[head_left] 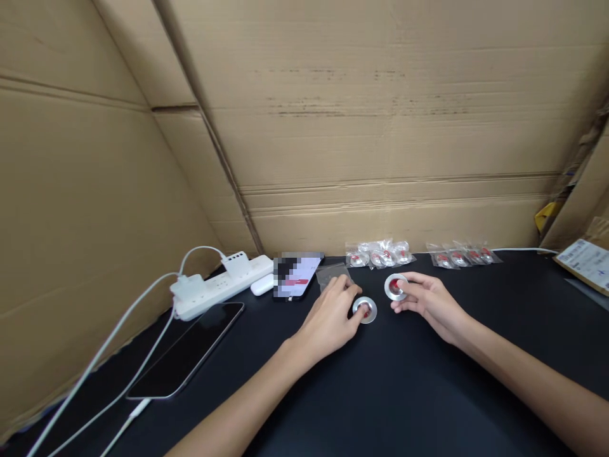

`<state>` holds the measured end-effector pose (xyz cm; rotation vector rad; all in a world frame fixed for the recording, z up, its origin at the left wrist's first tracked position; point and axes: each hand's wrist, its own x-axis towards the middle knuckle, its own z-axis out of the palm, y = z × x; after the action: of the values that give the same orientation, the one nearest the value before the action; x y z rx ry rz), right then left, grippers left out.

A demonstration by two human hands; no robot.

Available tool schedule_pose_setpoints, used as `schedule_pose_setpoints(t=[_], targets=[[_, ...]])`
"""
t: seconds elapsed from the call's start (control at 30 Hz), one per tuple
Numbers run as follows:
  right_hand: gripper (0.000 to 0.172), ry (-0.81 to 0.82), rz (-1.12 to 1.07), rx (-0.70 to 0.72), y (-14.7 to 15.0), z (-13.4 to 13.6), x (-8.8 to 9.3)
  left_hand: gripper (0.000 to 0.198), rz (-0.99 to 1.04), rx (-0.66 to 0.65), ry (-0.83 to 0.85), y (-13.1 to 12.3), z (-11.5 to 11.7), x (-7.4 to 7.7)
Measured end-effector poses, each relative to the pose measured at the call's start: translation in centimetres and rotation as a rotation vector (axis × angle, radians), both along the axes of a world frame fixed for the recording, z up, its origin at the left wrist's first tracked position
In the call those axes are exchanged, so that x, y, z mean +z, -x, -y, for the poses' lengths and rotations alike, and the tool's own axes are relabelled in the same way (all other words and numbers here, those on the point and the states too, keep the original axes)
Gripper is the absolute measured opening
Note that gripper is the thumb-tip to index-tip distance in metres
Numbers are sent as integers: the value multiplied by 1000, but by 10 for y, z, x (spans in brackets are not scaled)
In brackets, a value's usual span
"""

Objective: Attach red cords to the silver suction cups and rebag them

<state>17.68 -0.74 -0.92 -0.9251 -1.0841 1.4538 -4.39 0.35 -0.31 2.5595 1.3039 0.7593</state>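
Two silver discs with red centres, on or over a black worktop, mid-scene.

Left disc: left hand, thumb over its centre, remaining fingers curled down near a clear bag; whether they grip anything cannot be told.

Right disc: pinched at its right side between thumb and fingers of the right hand.

Far side: two groups of bagged discs, left and right.

Risks, as judged: smooth rim slipping from a one-sided pinch; left disc skidding under uneven thumb pressure.
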Motion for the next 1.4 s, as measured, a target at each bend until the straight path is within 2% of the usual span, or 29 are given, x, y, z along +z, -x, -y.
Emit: schedule_pose_setpoints(t=[0.2, 0.3, 0.4, 0.5, 0.6, 0.7, 0.8, 0.9, 1.03, 1.23, 1.4], targets=[[33, 17, -16, -37, 0, -1, 1, 15, -3, -13, 102, -2, 4, 7], [32, 19, -18, -47, 1, 0, 2, 11, 98, -32, 173, -4, 8, 11], [32, -18, -8, -90, 2, 0, 1, 9, 237, -52, 297, -7, 7, 9], [34, -154, 119, -140, 5, 1, -2, 13, 412, -14, 480, -10, 3, 3], [30, -386, 322, -156, 10, 6, -4, 20, 638, 16, 696, -14, 1, 2], [28, -655, 563, -185, 14, 13, -4, 25, 895, -36, 866, -17, 4, 7], [33, -806, 680, -206, 16, 17, -2, 26, 1083, -117, 983, -18, 7, 13], [34, -821, 672, -224, 15, 18, -1, 22, 1170, -203, 1040, -17, 8, 12], [32, -808, 638, -234, 15, 19, -2, 19, 1191, -263, 1094, -16, 6, 7], [31, -779, 617, -243, 16, 19, -3, 32, 1268, -360, 1199, -17, 7, 7], [30, -776, 591, -231, 17, 21, -1, 30, 1316, -374, 1215, -18, 7, 9]])
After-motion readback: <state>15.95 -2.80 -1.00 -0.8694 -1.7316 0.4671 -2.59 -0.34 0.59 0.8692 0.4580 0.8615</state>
